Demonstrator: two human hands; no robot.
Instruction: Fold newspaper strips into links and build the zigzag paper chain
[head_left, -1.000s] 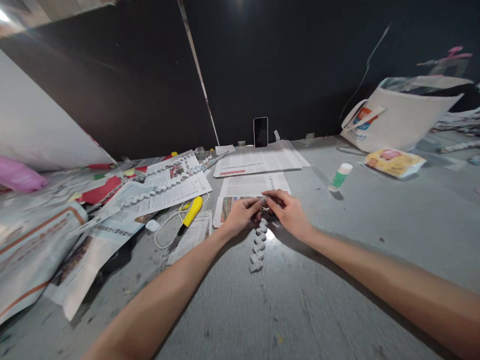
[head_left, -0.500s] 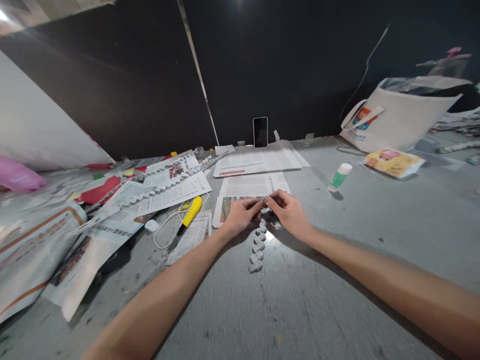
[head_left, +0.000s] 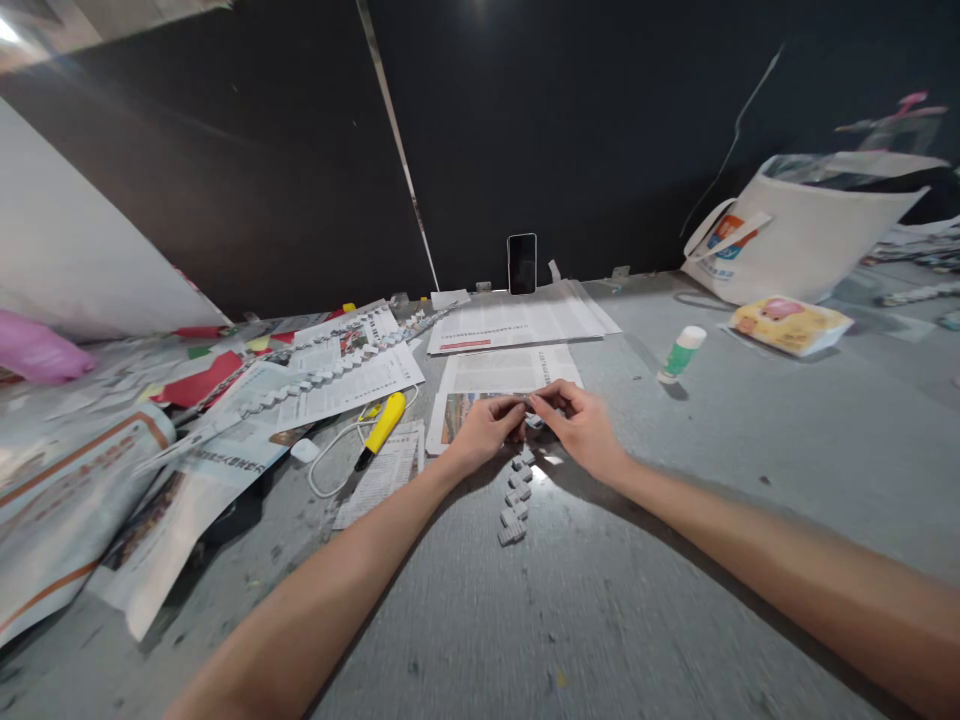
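Observation:
A short chain of folded newspaper links (head_left: 514, 497) lies on the grey table (head_left: 645, 560), running from my hands toward me. My left hand (head_left: 484, 430) and my right hand (head_left: 581, 425) meet at its far end, fingertips pinched together on the top link and a paper strip there. Both hands rest just in front of a newspaper sheet (head_left: 502, 375).
A yellow utility knife (head_left: 382, 425) and a white cable (head_left: 330, 460) lie to the left among spread newspapers and a long folded paper chain (head_left: 322, 375). A glue stick (head_left: 681, 352), a tissue pack (head_left: 789, 324) and a white bag (head_left: 810, 230) sit to the right. A phone (head_left: 521, 263) leans at the back.
My hands have barely shifted; the fingers keep working the top link of the chain, and the chain's near end stays in place.

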